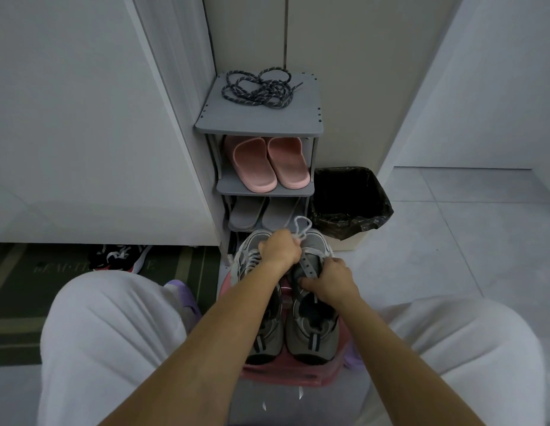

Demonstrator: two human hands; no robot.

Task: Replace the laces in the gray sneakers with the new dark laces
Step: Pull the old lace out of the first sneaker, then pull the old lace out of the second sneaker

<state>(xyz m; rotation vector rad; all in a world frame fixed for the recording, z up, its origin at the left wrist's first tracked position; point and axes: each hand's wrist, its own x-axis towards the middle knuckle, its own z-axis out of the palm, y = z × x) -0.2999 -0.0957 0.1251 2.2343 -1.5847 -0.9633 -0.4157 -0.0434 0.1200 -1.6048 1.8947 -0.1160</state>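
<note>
Two gray sneakers stand side by side on a pink stool (286, 375) between my knees, the left sneaker (263, 330) and the right sneaker (312, 327). My left hand (281, 249) grips the old light-gray lace (301, 226), which loops up above the right sneaker's toe end. My right hand (330, 281) holds the right sneaker by its tongue and upper. The new dark laces (257, 89) lie in a tangled pile on top of the gray shoe rack (258, 124), beyond the sneakers.
The rack holds pink slippers (266, 164) and gray slippers (261, 212) on lower shelves. A bin with a black bag (350, 201) stands right of it. A white cabinet (92, 118) is at left, with dark shoes (120, 256) on a green mat (21, 290).
</note>
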